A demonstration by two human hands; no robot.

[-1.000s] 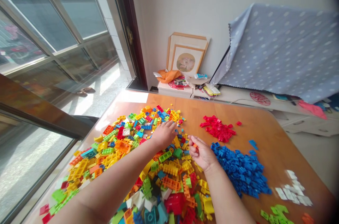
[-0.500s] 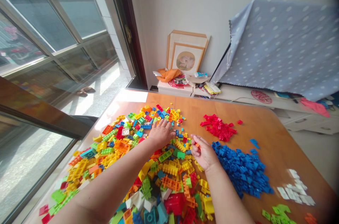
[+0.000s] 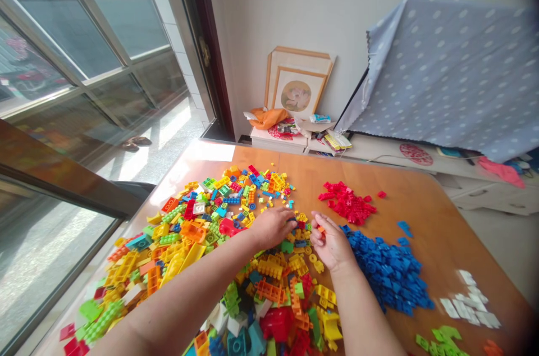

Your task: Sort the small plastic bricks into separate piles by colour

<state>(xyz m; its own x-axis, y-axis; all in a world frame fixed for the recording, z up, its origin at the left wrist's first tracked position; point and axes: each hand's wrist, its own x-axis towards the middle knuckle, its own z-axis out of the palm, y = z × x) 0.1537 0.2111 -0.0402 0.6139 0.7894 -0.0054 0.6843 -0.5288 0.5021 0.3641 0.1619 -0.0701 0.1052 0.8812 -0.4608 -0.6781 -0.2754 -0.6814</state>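
Note:
A large heap of mixed toy bricks point(image 3: 193, 231) covers the left and middle of the wooden table point(image 3: 442, 221). Over the heap's right part, my left hand point(image 3: 275, 227) reaches down among the bricks, its fingers bent; what its fingertips touch is hidden. Just right of it, my right hand point(image 3: 330, 241) is curled around a small orange brick point(image 3: 321, 231). A pile of blue bricks point(image 3: 389, 269) lies beside my right wrist, and a pile of red bricks point(image 3: 348, 204) lies farther back.
White bricks point(image 3: 471, 302) and light green bricks point(image 3: 444, 341) lie near the right edge, with a few orange bricks point(image 3: 492, 348) beside them. Behind the table stand a low white cabinet point(image 3: 475, 193) and leaning picture frames point(image 3: 297, 83). A glass door point(image 3: 105, 13) is on the left.
My left hand has moved right and toward me over the heap, closer to my right hand. My right hand has shifted slightly right, still holding the orange brick.

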